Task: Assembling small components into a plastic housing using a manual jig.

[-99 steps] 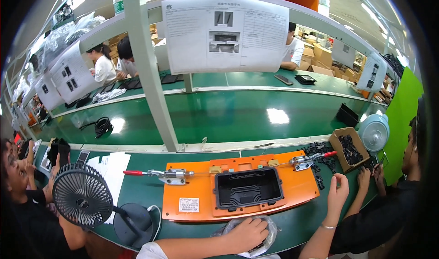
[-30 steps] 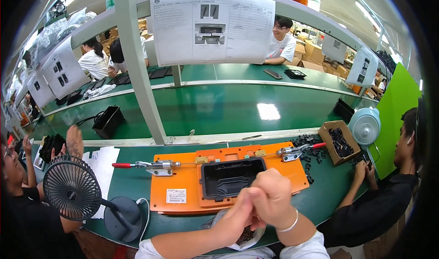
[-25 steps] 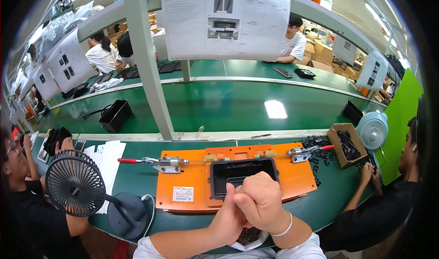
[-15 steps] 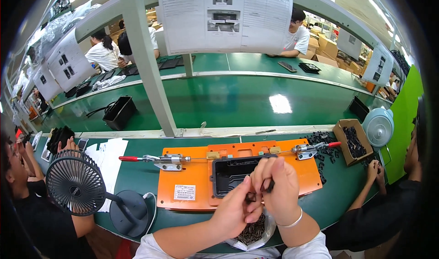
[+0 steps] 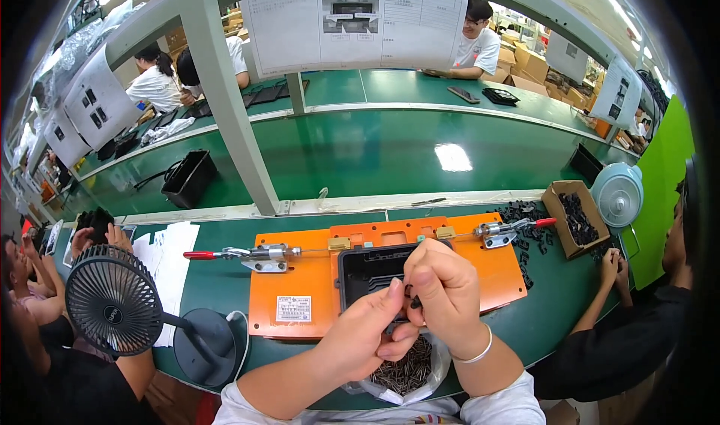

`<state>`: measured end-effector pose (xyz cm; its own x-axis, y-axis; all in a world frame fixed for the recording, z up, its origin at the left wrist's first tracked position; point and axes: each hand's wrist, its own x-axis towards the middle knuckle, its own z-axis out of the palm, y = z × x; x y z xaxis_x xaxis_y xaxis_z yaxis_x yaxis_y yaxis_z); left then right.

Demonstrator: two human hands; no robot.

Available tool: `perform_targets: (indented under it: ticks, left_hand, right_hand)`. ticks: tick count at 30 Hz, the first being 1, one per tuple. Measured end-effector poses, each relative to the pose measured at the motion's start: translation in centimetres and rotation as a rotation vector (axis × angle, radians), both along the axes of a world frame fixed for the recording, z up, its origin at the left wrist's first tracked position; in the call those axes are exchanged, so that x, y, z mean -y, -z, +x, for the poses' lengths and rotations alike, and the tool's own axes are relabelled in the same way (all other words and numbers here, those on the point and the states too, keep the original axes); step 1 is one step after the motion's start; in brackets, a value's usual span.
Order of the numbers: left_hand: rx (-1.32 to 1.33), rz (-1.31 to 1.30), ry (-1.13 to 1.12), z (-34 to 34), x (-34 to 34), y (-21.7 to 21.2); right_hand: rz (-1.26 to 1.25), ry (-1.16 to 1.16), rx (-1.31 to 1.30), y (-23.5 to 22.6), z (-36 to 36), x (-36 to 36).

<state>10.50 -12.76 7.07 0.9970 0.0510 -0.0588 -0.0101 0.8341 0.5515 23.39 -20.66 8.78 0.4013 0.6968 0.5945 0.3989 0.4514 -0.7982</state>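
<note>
While lights [image 5: 619,9] glow, the table [image 5: 217,284] bears a jig [image 5: 319,281].

The room is bright, with ceiling lamps [image 5: 619,9] visible at upper left and upper right. A strong white glare [image 5: 453,157] lies on the green belt [image 5: 352,155]. Long edges curve, the corners are black, and the paper's [image 5: 285,27] small print looks soft.

Small black parts [image 5: 415,302] held between left hand [image 5: 364,331] and right hand [image 5: 446,297], outlines mostly hidden. Black rectangular box [image 5: 366,271], open-topped, seated in orange fixture [image 5: 313,281].
</note>
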Motion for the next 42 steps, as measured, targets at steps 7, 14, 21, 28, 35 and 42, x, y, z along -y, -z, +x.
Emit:
perform_targets:
  ticks: [7, 14, 21, 28, 35, 42]
  left_hand:
    - [-0.008, 0.063, -0.118, 0.3, -0.8, -1.1]
    - [-0.017, 0.108, -0.144, 0.4, -1.1, -0.9]
    - [0.053, 0.363, -0.39, 0.1, -1.2, -0.8]
    - [0.096, 0.541, -0.371, -0.1, -1.6, -0.5]
    - [0.088, 0.806, -0.534, 0.3, -1.3, -0.3]
    - [0.073, 0.746, -0.457, 0.3, -2.6, -0.2]
  right_hand:
    - [-0.058, -0.17, -0.106, -0.2, 1.0, 0.0]
    - [-0.122, -0.237, -0.228, -0.1, 1.3, 0.4]
    - [-0.282, -0.351, -0.427, -0.9, 2.0, 0.8]
    - [-0.236, -0.498, -0.577, -1.2, 2.5, 1.5]
    - [-0.299, -0.477, -0.554, -1.1, 1.3, 0.8]
    - [-0.055, -0.364, -0.425, 0.2, 0.8, -0.3]
